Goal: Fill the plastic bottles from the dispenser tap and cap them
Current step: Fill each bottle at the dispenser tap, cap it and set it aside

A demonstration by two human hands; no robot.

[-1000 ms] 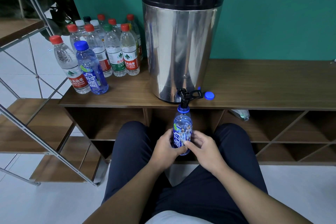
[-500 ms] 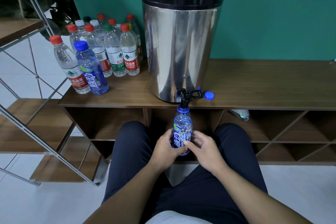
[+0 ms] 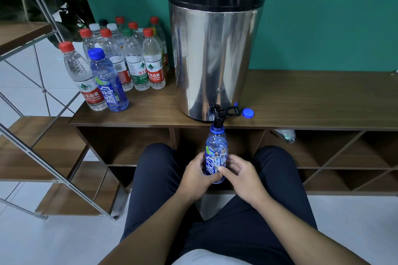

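Note:
An uncapped blue bottle stands upright with its mouth right under the black tap of the steel dispenser. My left hand grips its lower half from the left. My right hand holds it from the right, thumb across the label. The bottle's blue cap lies on the wooden shelf top just right of the tap. The tap's lever points right.
Several capped bottles stand on the shelf left of the dispenser, a capped blue one in front. A metal-framed wooden rack stands at the left. My knees flank the bottle. An empty bottle lies in a cubby.

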